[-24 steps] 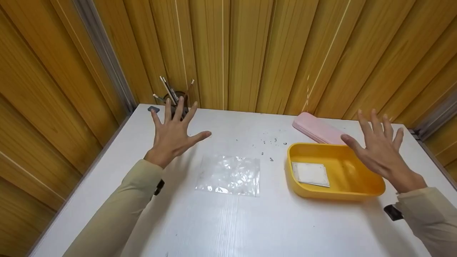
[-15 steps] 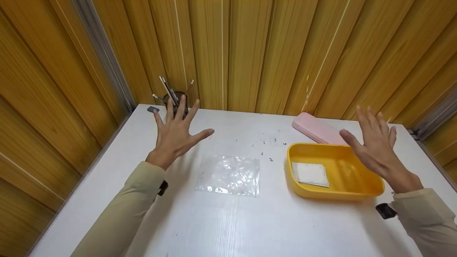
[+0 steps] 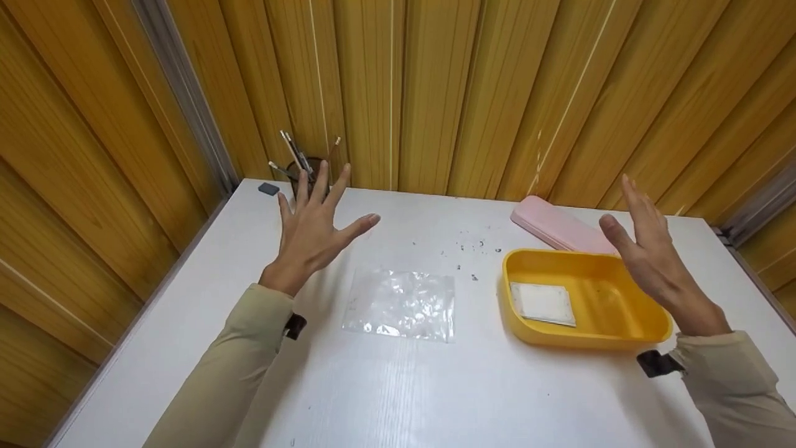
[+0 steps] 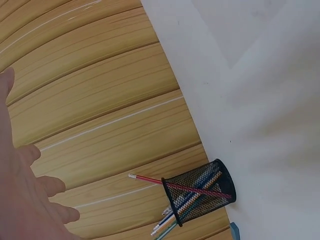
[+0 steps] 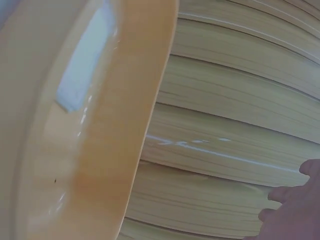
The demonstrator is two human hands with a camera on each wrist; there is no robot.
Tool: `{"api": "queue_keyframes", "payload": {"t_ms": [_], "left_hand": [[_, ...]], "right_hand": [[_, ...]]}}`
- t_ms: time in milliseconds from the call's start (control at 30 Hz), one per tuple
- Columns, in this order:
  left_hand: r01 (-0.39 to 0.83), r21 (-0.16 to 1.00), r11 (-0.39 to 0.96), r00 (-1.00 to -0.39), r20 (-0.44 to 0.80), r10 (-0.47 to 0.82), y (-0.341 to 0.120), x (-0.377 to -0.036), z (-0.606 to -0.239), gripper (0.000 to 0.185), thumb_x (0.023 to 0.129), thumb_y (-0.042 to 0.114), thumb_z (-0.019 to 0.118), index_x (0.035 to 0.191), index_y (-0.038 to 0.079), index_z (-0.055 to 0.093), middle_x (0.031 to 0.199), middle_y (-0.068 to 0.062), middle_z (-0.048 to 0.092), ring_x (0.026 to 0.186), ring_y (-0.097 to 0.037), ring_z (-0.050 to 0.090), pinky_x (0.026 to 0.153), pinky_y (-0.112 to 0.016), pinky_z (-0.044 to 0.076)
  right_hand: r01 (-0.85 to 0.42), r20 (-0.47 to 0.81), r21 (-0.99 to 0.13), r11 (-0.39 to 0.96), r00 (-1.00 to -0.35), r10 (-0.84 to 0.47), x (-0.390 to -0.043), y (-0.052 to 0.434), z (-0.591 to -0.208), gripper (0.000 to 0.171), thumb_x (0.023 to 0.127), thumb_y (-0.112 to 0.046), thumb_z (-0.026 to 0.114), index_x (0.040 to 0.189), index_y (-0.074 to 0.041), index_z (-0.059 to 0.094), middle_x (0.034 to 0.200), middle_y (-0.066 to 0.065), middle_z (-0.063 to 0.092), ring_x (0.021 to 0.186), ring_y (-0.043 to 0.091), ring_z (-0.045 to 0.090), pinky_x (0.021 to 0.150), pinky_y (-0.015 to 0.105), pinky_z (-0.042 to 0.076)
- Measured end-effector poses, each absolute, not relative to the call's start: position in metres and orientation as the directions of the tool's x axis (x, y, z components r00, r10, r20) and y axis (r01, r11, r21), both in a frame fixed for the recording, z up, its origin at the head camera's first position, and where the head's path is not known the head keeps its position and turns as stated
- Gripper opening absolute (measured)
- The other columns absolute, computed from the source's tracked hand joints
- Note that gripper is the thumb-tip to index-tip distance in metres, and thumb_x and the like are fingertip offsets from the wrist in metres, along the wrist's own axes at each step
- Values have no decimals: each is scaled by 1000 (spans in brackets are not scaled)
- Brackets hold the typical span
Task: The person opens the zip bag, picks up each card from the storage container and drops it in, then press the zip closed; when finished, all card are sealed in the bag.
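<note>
Both hands are raised above a white table [image 3: 385, 386], fingers spread and straight, holding nothing. My left hand [image 3: 314, 227] hovers left of a clear plastic bag [image 3: 401, 305] lying flat on the table, with a mesh pen cup [image 3: 309, 169] just behind its fingertips. My right hand [image 3: 643, 249] is turned edge-on above the right side of a yellow tray [image 3: 647, 323] that holds a white square pad [image 3: 547, 303]. The left wrist view shows the palm [image 4: 20, 200] and the pen cup [image 4: 200, 192]. The right wrist view shows the tray rim [image 5: 135, 130] close up and fingertips [image 5: 292, 200].
A pink case [image 3: 556, 227] lies behind the tray by the wooden panel wall [image 3: 435, 87]. A small dark eraser [image 3: 268, 188] sits at the far left corner. Dark crumbs [image 3: 469, 252] are scattered mid-table.
Both hands have lifted slightly and drifted inward. The right hand has rotated from palm-down to edge-on. Nothing on the table has moved.
</note>
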State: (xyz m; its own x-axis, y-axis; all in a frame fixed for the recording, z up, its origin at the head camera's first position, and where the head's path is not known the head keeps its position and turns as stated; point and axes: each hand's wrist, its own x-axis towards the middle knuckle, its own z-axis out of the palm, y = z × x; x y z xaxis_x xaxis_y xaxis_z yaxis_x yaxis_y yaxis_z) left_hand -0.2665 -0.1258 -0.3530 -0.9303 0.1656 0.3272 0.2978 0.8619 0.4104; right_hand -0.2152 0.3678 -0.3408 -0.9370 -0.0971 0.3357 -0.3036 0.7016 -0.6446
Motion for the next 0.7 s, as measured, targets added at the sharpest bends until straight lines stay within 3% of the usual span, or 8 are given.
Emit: {"api": "queue_keyframes", "payload": {"t_ms": [233, 533, 700], "left_hand": [[324, 537, 778, -924, 356, 140, -114, -262, -353, 96, 94, 75, 54, 171, 31, 19, 177, -8, 8, 162, -37, 0, 119, -74, -6], [362, 650, 668, -914, 388, 118, -101, -259, -362, 93, 94, 68, 60, 171, 28, 24, 176, -7, 14, 162, -36, 9, 121, -73, 3], [376, 707, 598, -916, 381, 125, -91, -257, -368, 90, 95, 63, 63, 170, 27, 28, 176, -7, 19, 161, -35, 17, 121, -71, 14]], "right_hand": [[-305, 303, -797, 521, -949, -92, -212, 357, -338, 69, 115, -37, 36, 172, -27, -1, 177, 12, -6, 159, 43, -11, 117, 72, -13], [-272, 277, -897, 348, -960, -38, -213, 332, -342, 69, 113, -47, 36, 172, -29, 6, 178, 9, 7, 162, 39, 2, 122, 66, -8], [-276, 282, -920, 277, -959, -18, -209, 315, -346, 66, 113, -40, 41, 172, -27, 13, 176, 11, 16, 161, 35, 14, 128, 50, 11]]}}
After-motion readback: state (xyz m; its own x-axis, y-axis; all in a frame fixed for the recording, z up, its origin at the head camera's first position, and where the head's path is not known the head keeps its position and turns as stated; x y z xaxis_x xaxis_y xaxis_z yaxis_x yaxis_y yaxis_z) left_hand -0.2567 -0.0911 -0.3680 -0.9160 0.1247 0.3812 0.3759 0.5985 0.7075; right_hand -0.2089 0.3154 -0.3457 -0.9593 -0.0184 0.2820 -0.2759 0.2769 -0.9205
